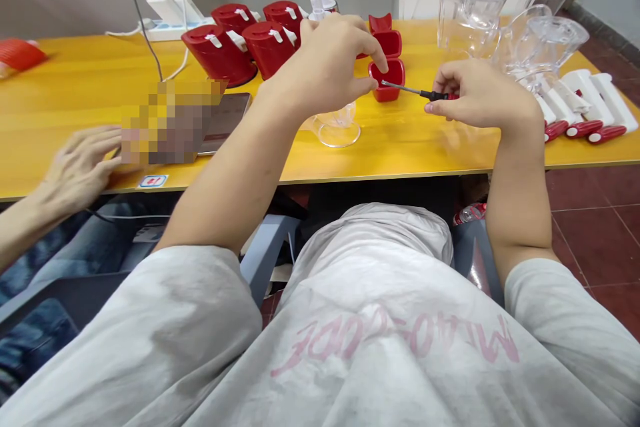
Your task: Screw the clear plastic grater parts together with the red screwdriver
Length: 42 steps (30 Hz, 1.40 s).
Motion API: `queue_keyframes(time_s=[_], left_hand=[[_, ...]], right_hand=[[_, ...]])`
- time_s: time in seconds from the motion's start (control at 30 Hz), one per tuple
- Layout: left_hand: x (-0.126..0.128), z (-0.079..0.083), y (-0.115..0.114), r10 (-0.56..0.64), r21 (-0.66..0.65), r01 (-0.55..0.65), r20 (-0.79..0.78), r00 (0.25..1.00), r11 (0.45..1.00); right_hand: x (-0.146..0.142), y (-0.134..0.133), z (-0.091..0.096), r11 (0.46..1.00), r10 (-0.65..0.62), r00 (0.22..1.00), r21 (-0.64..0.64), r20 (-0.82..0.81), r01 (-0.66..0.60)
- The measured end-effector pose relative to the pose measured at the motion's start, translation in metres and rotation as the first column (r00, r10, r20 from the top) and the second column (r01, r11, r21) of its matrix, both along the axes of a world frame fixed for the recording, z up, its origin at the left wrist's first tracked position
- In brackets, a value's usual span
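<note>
My right hand (pixel 465 93) is closed round the black and red handle of a screwdriver (pixel 407 89), whose metal shaft points left. Close to the screwdriver's tip is my left hand (pixel 340 60), its thumb and forefinger curved with a gap between them. Whether a tiny piece sits at the tip is too small to tell. Behind the tip stands a small red hollow plastic part (pixel 387 90), with more red parts (pixel 390 43) beyond it. Below my left hand, a clear plastic cup (pixel 340 137) rests on the yellow table (pixel 425 153), partly covered by the hand.
Several red lids (pixel 217 57) with white tabs stand at the back left, near a power strip (pixel 173 30). Clear jugs (pixel 550 40) and white handles with red ends (pixel 595 103) fill the right. Another person's hand (pixel 83 163) lies at the left, beside a dark phone (pixel 227 120).
</note>
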<state>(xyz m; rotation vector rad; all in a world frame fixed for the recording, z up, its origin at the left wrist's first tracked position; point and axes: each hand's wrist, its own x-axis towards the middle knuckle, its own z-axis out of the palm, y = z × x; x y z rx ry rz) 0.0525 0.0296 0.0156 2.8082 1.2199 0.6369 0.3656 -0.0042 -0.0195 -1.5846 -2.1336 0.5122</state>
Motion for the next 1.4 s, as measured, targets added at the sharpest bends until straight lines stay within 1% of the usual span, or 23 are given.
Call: queue_keyframes(time_s=[0.1,0.23,0.33,0.6,0.77,0.93,1.03,1.27,1.33,1.4], left_hand=[[0.002,-0.002,0.003,0.001,0.001,-0.001,-0.022,1.0,1.0],[0.004,-0.001,0.003,-0.044,-0.069,0.045,0.012,0.999,0.997],[0.006,-0.002,0.005,-0.049,-0.103,0.053,0.043,0.998,0.993],[0.003,-0.007,0.015,-0.05,-0.101,0.056,0.059,0.997,0.993],[0.003,-0.01,0.017,-0.031,-0.123,0.038,0.061,0.998,0.992],[0.011,-0.005,0.006,-0.024,-0.085,0.031,0.08,0.997,0.996],[0.014,-0.002,0.003,-0.018,-0.091,0.023,0.066,0.998,0.996],[0.005,0.002,0.006,-0.004,-0.123,0.01,0.054,0.999,0.992],[0.009,0.006,0.01,0.019,-0.108,-0.016,0.032,0.999,0.994],[0.018,0.01,0.017,0.066,-0.082,-0.066,-0.005,0.998,0.994]], right_hand=[[0.0,0.001,0.0,1.0,0.001,1.0,0.002,0.009,-0.001],[-0.001,-0.001,0.001,1.0,0.005,1.0,-0.01,-0.016,-0.005],[-0.002,-0.001,0.002,1.0,0.013,0.999,-0.014,-0.043,-0.014],[-0.001,-0.001,0.001,1.0,0.008,0.997,-0.021,-0.082,-0.01],[-0.002,-0.002,0.003,0.999,0.006,0.998,-0.035,-0.068,-0.009],[0.0,-0.004,0.005,0.999,0.013,0.998,-0.051,-0.06,-0.016],[0.002,-0.005,0.006,0.998,0.018,0.998,-0.057,-0.068,-0.022],[0.005,-0.007,0.007,0.997,-0.001,0.999,-0.075,-0.054,-0.003],[0.005,-0.009,0.008,0.997,-0.011,0.998,-0.079,-0.061,0.007],[0.005,-0.01,0.01,0.996,-0.02,0.998,-0.084,-0.067,0.015]])
